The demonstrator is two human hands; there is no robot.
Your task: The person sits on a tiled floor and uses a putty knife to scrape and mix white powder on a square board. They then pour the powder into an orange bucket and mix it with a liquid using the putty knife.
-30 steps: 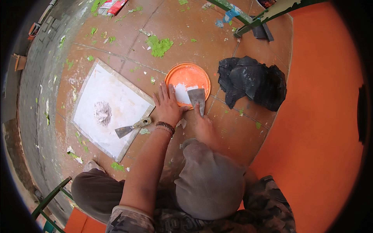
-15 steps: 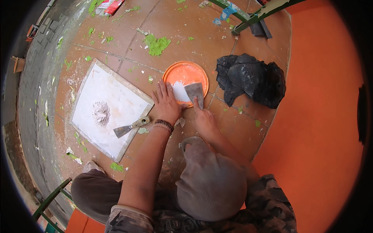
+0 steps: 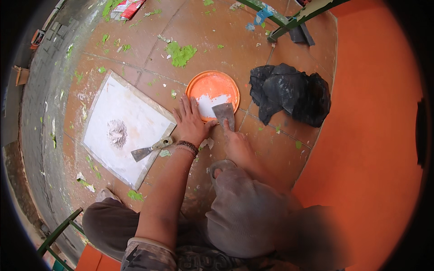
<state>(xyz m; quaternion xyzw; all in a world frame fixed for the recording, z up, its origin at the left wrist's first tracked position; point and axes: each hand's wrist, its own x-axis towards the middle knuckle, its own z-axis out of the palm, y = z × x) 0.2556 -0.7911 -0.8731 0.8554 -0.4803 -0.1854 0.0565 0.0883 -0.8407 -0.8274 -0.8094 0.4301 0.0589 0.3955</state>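
A round orange plastic lid (image 3: 214, 84) lies on the tiled floor in front of me, with a patch of white paste (image 3: 206, 105) in its near half. My left hand (image 3: 191, 125) rests at the lid's near left edge, fingers stretched out and thumb spread along the near rim. In my right hand (image 3: 238, 143) is a wide-bladed scraper (image 3: 224, 114); its blade lies over the near right part of the lid, against the paste. The hand and angle hide its handle.
Left of my arm, a white board (image 3: 144, 113) bears a grey-white powder heap (image 3: 117, 133) and a second scraper (image 3: 152, 149). A crumpled black plastic bag (image 3: 294, 92) sits at the right, near the orange wall (image 3: 370, 135). Green paint flakes (image 3: 181, 53) litter the floor; a green metal leg (image 3: 282, 30) stands beyond.
The scraper blade has slid a little toward me over the lid, baring more white paste beyond it. My left hand keeps its place at the rim.
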